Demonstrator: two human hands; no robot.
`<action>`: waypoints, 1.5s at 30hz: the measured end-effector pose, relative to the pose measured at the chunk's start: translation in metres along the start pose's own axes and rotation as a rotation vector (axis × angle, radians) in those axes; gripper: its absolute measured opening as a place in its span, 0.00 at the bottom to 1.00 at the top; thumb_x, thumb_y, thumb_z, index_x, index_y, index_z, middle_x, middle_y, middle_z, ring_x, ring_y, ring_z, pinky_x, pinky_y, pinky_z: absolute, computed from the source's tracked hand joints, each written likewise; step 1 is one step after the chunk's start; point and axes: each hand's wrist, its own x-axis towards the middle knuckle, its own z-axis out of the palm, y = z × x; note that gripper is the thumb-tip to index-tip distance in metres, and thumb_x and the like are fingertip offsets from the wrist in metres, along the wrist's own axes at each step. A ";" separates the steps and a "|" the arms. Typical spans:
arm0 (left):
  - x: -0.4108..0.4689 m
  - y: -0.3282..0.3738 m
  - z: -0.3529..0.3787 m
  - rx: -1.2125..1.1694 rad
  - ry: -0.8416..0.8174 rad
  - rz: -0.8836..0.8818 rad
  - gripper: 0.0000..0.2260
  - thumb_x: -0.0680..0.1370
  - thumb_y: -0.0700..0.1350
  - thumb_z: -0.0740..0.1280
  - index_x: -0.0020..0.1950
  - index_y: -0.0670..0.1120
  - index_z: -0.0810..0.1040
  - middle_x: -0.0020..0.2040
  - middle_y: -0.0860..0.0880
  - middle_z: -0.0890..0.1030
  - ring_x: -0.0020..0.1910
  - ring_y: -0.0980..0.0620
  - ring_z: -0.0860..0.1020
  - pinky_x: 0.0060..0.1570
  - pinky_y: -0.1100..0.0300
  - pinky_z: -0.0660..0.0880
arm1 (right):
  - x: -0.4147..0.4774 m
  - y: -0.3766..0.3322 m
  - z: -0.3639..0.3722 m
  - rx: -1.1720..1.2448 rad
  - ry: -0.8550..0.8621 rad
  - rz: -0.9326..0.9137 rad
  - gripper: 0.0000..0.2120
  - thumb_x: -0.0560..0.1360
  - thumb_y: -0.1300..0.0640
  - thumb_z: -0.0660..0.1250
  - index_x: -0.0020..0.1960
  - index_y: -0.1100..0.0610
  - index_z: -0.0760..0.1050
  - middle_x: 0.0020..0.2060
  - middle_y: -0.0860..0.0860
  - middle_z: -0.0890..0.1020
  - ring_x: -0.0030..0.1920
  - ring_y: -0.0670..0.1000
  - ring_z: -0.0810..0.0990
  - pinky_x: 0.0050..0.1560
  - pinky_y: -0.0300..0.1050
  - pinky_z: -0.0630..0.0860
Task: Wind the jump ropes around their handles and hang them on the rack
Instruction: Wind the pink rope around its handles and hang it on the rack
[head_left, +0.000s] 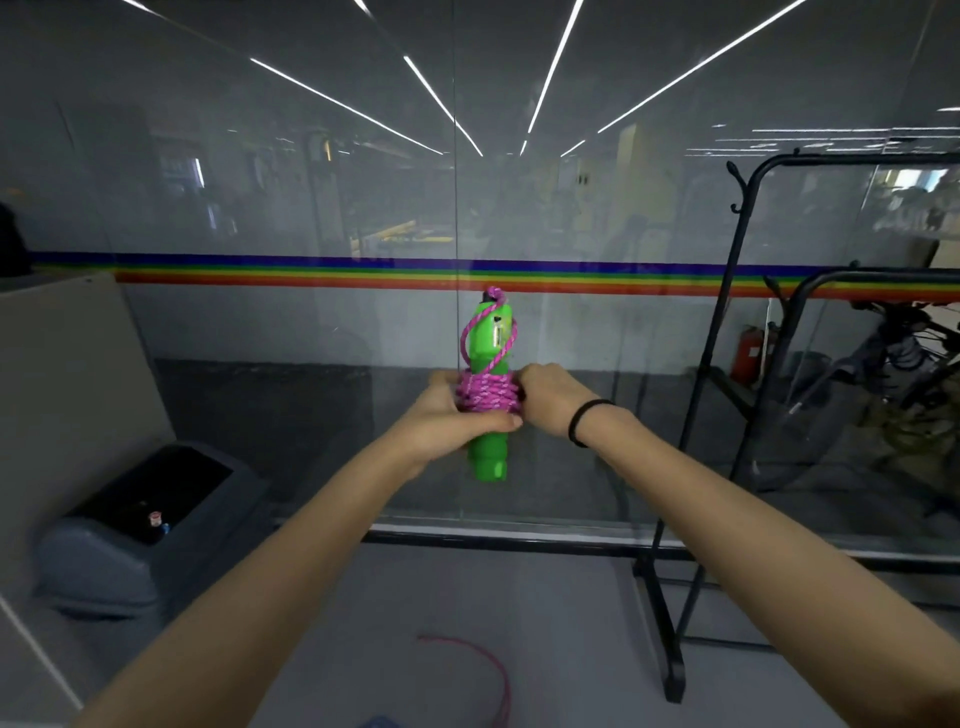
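I hold a pair of green jump rope handles (490, 451) upright in front of me, with pink rope (487, 392) coiled in many turns round their middle. A loop of the rope runs up over the handles' top ends. My left hand (441, 415) grips the handles just below the coil, thumb across the front. My right hand (545, 395) pinches the coil from the right side. The black metal rack (719, 332) with hooks near its top stands to my right.
A glass wall with a rainbow stripe (311, 274) stands right behind the handles. Another pink rope (493, 675) lies on the floor near my feet, with something blue beside it. A grey machine (145, 514) sits low at the left. A second black frame (831, 283) stands behind the rack.
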 end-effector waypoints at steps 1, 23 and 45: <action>0.000 -0.001 0.003 0.018 0.079 0.033 0.22 0.68 0.40 0.74 0.58 0.45 0.70 0.49 0.47 0.80 0.46 0.52 0.80 0.46 0.60 0.77 | -0.001 -0.001 0.000 0.002 0.015 -0.001 0.11 0.77 0.61 0.58 0.54 0.64 0.75 0.53 0.64 0.80 0.53 0.61 0.78 0.46 0.44 0.70; -0.015 0.006 0.004 -0.260 0.171 0.122 0.17 0.70 0.32 0.69 0.57 0.42 0.72 0.36 0.45 0.79 0.31 0.49 0.77 0.34 0.55 0.76 | -0.049 0.012 -0.015 0.106 0.574 -0.303 0.07 0.78 0.57 0.61 0.46 0.58 0.76 0.34 0.54 0.81 0.35 0.53 0.78 0.38 0.42 0.70; -0.019 0.023 0.017 -0.426 0.133 0.110 0.18 0.71 0.35 0.69 0.61 0.38 0.73 0.34 0.44 0.79 0.28 0.50 0.76 0.29 0.59 0.74 | -0.068 -0.015 -0.020 0.772 0.631 -0.414 0.11 0.66 0.63 0.74 0.41 0.50 0.77 0.38 0.46 0.82 0.40 0.43 0.80 0.45 0.39 0.79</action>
